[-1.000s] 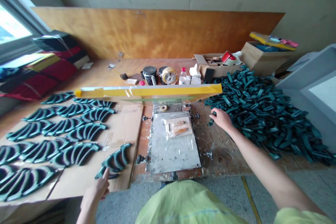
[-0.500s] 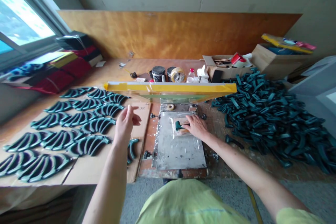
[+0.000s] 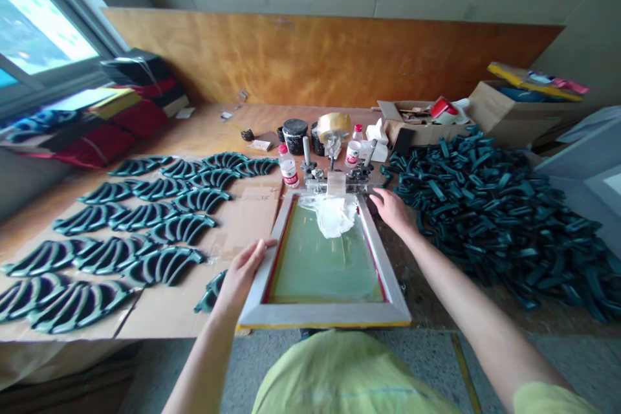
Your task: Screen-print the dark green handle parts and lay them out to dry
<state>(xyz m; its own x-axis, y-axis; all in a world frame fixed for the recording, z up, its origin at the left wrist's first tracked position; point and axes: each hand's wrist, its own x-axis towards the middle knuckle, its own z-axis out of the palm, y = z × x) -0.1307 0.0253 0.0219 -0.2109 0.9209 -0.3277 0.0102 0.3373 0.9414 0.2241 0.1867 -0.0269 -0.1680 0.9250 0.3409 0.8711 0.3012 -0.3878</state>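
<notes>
A screen printing frame (image 3: 323, 315) with grey bars and green mesh lies lowered in front of me. My left hand (image 3: 248, 266) grips its left bar, thumb and fingers at the edge. White ink (image 3: 337, 218) is pooled on the far part of the mesh, and a pale squeegee (image 3: 336, 184) rests at that end. My right hand (image 3: 392, 210) is beside the frame's far right corner, fingers apart and slightly bent, with nothing visible in them. The board and the dark green part on it are hidden under the frame.
Fanned rows of dark green curved parts (image 3: 162, 265) lie on cardboard at left. A large heap of similar parts (image 3: 485, 220) covers the right side. Bottles (image 3: 288, 168), a black tub (image 3: 295, 136), tape (image 3: 334, 124) and cardboard boxes (image 3: 504, 113) stand behind.
The frame has swung down from its raised position over the board. My right hand has left the dark green part and moved up and right. My left hand has come down onto the frame's left bar.
</notes>
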